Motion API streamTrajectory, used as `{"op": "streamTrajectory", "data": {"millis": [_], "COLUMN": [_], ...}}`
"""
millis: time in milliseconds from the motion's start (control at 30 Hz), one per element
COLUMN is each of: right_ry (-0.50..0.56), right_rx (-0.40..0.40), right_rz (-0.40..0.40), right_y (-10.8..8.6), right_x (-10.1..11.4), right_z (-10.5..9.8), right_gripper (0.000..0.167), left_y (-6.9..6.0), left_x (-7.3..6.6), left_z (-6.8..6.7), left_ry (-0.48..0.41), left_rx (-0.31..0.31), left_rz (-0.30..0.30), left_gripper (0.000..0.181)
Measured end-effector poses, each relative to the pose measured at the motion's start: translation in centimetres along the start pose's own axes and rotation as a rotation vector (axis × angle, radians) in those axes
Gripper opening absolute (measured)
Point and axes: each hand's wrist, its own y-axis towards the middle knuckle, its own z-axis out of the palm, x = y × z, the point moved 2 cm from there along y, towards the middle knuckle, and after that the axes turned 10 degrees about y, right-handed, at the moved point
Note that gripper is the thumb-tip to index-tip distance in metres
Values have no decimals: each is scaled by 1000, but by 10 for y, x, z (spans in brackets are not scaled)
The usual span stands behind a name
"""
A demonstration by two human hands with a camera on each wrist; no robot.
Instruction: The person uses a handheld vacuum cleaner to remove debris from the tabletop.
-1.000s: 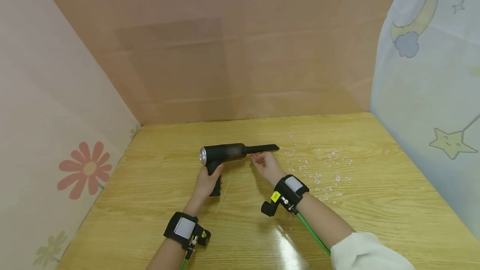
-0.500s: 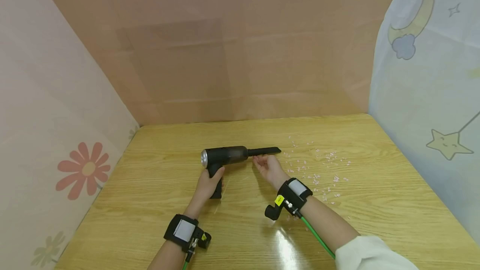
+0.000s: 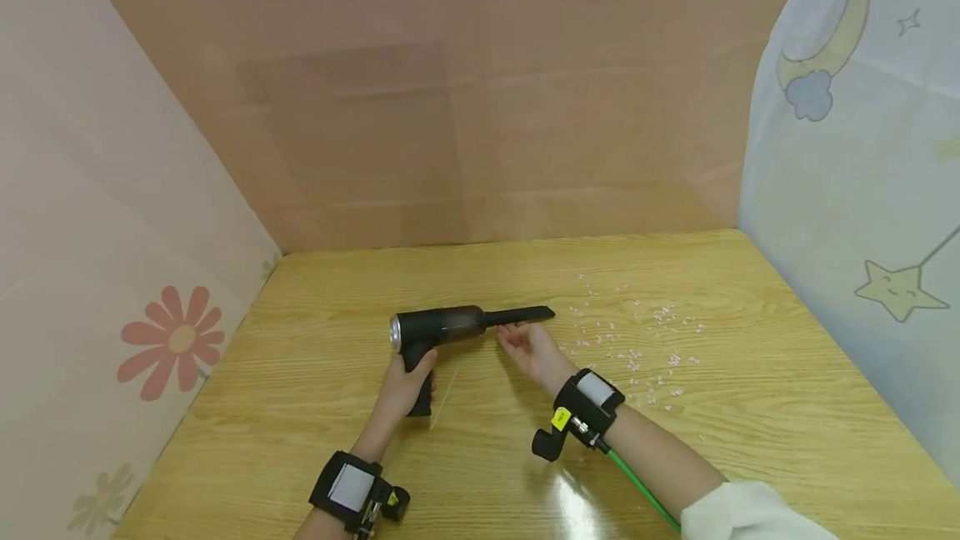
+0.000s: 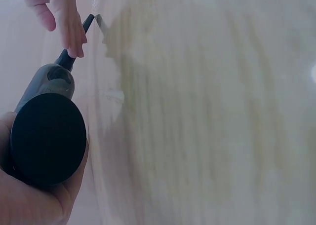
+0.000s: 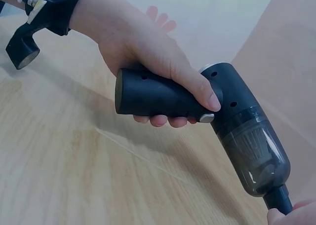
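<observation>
A black handheld vacuum cleaner [image 3: 438, 326] with a smoky clear dust cup [image 5: 256, 156] lies level across the middle of the head view, above the table. My left hand [image 3: 401, 386] grips its handle [image 5: 153, 93], fingers wrapped round and thumb near a silver button [image 5: 207, 118]. The slim nozzle [image 3: 525, 315] points right, toward scattered pale pink bits [image 3: 633, 354]. Beneath the nozzle, my right hand [image 3: 536, 352] touches it near its base with nearly straight fingers. In the left wrist view, the right-hand fingers [image 4: 71, 32] partly cover the nozzle, the thumb standing apart.
The wood-grain table [image 3: 300, 440] has a brown backdrop [image 3: 480, 107] behind it and patterned cloth walls on both sides. Black wrist straps with cameras sit on both forearms. A green cable [image 3: 637, 486] runs along the right arm.
Both hands and the vacuum cleaner have shifted slightly toward me, the vacuum also a little left after a small move right. The holds look the same; the pink bits remain scattered.
</observation>
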Motion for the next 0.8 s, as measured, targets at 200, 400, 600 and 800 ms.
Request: {"op": "streamTrajectory", "data": {"millis": [200,400,600,800], "right_ry": [16,24,10,-2], "right_rx": [21,35,42,35], "right_rz": [14,22,20,28], "right_y": [-3,-12,-16,-17], "right_x": [-3,1,6,6], "right_z": [-4,-10,-16,-18], "right_gripper": [65,66,64,62], "left_y": [-4,-8,-11,-14], "left_x": [2,2,2,2], "left_z": [-2,1,6,5], "left_ry": [1,5,-18,-55], "left_rx": [-11,8,35,46], "left_rz": [6,23,19,16], "left_gripper": [30,29,36,37]}}
